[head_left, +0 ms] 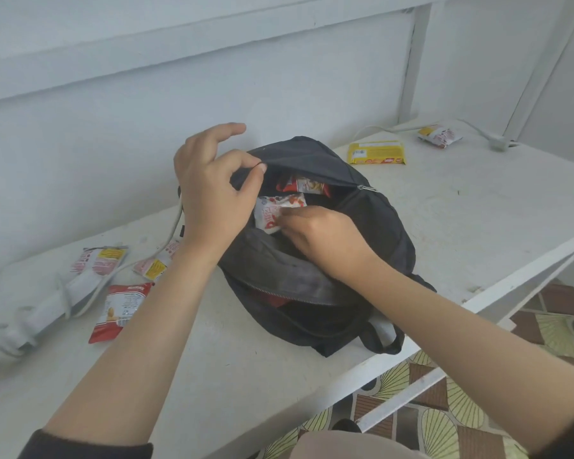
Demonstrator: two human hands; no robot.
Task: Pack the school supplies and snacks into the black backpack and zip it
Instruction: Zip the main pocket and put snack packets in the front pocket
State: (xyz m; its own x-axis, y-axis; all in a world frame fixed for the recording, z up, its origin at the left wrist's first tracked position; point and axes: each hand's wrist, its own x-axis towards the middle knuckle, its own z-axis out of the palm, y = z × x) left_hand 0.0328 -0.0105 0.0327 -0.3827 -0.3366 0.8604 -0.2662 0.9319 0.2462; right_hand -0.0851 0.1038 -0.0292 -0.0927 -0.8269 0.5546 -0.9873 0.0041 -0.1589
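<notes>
The black backpack [371,233] lies on the white table [461,220] with its main zipper open. My left hand [212,190] pinches the upper edge of the opening and lifts it. My right hand [322,236] reaches into the opening and holds a white-and-red snack packet [274,210]. A red snack packet [304,184] lies deeper inside the bag. The zipper pull [367,188] sits at the right end of the opening.
Left of the bag lie a red snack packet [120,311] and two white-and-yellow packets [98,260], [154,265], beside a white bundle with a cord [24,313]. A yellow biscuit pack [376,153] and another packet [439,135] lie at the back right. The table edge [478,299] runs at the right.
</notes>
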